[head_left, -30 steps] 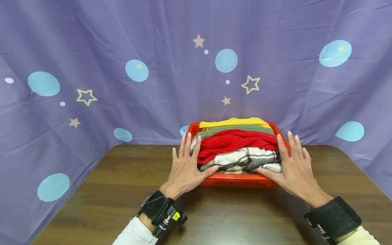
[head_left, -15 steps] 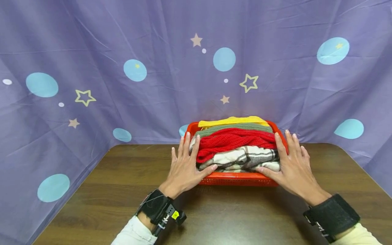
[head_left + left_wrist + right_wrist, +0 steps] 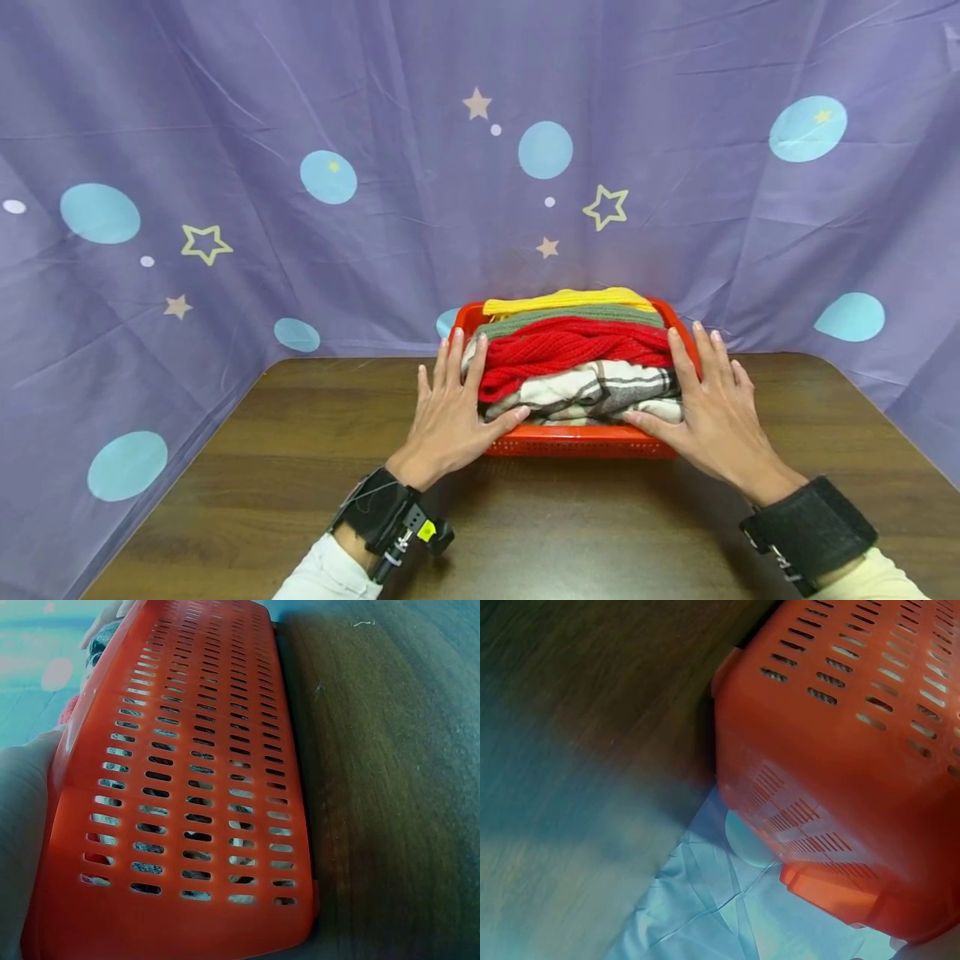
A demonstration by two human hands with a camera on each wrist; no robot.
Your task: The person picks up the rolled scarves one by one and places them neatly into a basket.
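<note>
A red plastic basket (image 3: 577, 443) with slotted walls stands on the table, filled with folded knits and cloth. From back to front lie a yellow ribbed knit (image 3: 570, 301), a grey-green knit (image 3: 585, 315), a red cable knit (image 3: 573, 354) and a white, grey and black plaid cloth (image 3: 558, 390). My left hand (image 3: 447, 417) rests on the basket's left front corner, fingers spread and straight along the side, thumb at the front rim. Mirroring it, my right hand (image 3: 716, 417) lies over the right front corner. Slotted basket walls fill much of both wrist views.
The brown wooden table (image 3: 315, 442) reaches back to a purple curtain (image 3: 420, 167) printed with stars and blue dots. Behind the basket the curtain hangs close. Each wrist carries a black strap (image 3: 813, 533) with a small device.
The view has shifted slightly, moving everything a little to the left in the picture. Both hands stay at the basket's corners, and the basket and knits stand as before.
</note>
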